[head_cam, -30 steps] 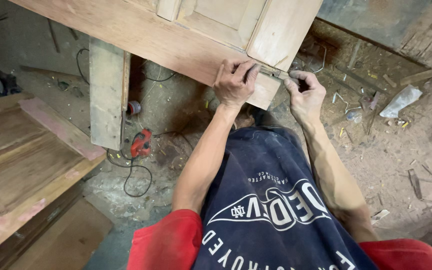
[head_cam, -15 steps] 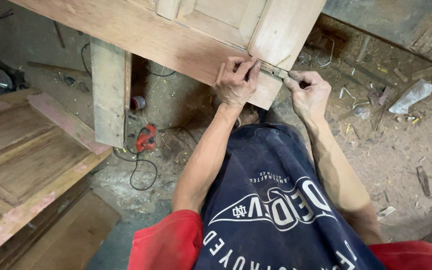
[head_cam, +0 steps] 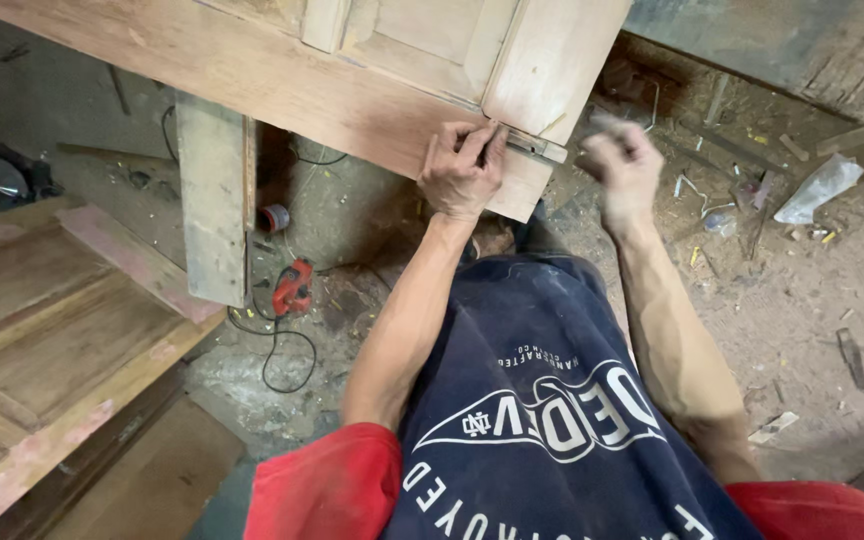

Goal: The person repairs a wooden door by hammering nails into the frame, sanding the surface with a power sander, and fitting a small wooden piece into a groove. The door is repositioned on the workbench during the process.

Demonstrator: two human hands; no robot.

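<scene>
I count my two hands [head_cam: 464, 170], one metal hinge [head_cam: 535, 147], two wooden doors [head_cam: 282, 75] and one red power tool [head_cam: 293, 287].

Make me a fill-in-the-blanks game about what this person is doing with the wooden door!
1. The left hand presses a flat metal tool against the edge of the wooden ____.
2. The right hand is off the tool and looks ____ in the picture.
3. On the dirty floor by the wooden post lies a small power tool coloured ____.
4. Its cord is coloured ____.

Missing words: door; blurred; red; black
</scene>
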